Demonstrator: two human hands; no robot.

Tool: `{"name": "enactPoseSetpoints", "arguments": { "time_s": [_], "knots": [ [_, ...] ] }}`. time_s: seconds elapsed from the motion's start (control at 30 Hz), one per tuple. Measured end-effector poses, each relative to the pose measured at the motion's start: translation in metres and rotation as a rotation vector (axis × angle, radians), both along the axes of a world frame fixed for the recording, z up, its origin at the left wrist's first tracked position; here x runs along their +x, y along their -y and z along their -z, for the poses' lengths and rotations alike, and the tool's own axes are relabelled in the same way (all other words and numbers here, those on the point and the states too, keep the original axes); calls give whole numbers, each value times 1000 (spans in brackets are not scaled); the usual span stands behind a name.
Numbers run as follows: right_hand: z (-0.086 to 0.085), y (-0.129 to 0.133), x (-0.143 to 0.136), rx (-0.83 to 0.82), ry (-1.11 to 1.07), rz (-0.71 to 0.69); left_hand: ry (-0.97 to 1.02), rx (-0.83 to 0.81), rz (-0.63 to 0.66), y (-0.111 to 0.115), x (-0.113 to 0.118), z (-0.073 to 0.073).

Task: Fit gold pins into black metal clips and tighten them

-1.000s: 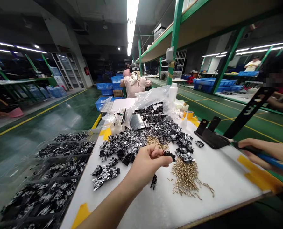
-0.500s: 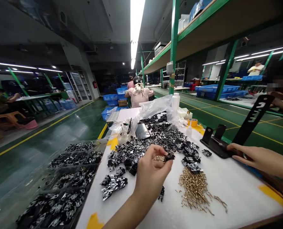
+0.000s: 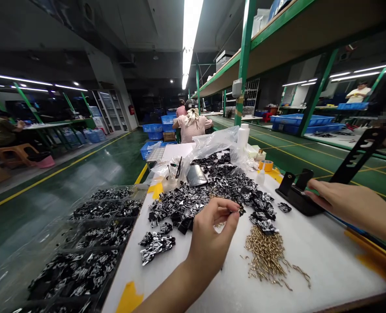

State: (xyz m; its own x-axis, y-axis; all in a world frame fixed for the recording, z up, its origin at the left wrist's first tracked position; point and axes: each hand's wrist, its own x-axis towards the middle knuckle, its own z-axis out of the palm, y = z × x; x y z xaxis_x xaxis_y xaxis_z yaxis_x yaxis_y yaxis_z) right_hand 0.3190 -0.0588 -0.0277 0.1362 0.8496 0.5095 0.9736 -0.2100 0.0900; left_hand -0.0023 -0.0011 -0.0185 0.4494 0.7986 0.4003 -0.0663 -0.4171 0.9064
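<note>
My left hand [image 3: 212, 232] is closed in a pinch above the white tabletop, with a small black part [image 3: 241, 210] at its fingertips. Much of that part is hidden behind the fingers. On the right, my right hand [image 3: 352, 204] has its fingers curled at the base of a black lever fixture [image 3: 298, 198]; what they grip is hidden. A large pile of black and silver clips [image 3: 183, 204] spreads beyond my left hand. Small brass-coloured twisted pieces [image 3: 264, 252] lie heaped between my hands. A smaller cluster of clips [image 3: 156, 248] sits left of my left wrist.
A divided tray [image 3: 114, 261] full of clips stands left of the table. Behind the pile are a phone-like dark slab [image 3: 196, 175], plastic bag [image 3: 212, 141], white bottle [image 3: 243, 137] and orange tape roll [image 3: 266, 165]. Another person [image 3: 193, 124] sits ahead.
My right hand has risen slightly at the fixture, its fingers now bent lower over the base. My left hand has shifted a little right, and the black part shows less. The view has turned slightly.
</note>
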Motion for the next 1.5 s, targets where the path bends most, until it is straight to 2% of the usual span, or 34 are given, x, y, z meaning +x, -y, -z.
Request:
{"name": "enactPoseSetpoints", "arguments": {
  "time_s": [0.13, 0.23, 0.37, 0.5, 0.6, 0.7, 0.77, 0.93, 1.17, 1.33, 1.5],
  "knots": [
    [-28, -30, -43, -3, -19, -235, 56, -121, -85, -2, 1, -1],
    [-35, -57, -82, 65, -108, -369, 89, -201, -79, -5, 3, -3],
    [-22, -72, -117, 62, -295, -555, 50, -297, -22, -12, 3, -4],
    [2, -61, -134, -98, -411, -754, 89, -464, -31, -21, 3, -3],
    [12, -47, -147, -257, -388, -945, 181, -585, -50, -25, 4, -3],
    [18, -36, -158, -394, -291, -1098, 229, -618, -68, -27, 4, -5],
    [22, -33, -163, -410, -220, -1113, 216, -613, -71, -28, 4, -5],
    [35, -37, -166, -327, -139, -1135, 146, -616, -93, -30, 2, -4],
    [42, -40, -170, -263, -164, -1180, 181, -712, 23, -27, 4, -1],
    [33, -37, -168, -285, -403, -1145, 88, -671, -17, -29, 4, 0],
    [10, -37, -155, -303, -738, -969, 46, -608, -17, -31, 2, 0]
  ]
}}
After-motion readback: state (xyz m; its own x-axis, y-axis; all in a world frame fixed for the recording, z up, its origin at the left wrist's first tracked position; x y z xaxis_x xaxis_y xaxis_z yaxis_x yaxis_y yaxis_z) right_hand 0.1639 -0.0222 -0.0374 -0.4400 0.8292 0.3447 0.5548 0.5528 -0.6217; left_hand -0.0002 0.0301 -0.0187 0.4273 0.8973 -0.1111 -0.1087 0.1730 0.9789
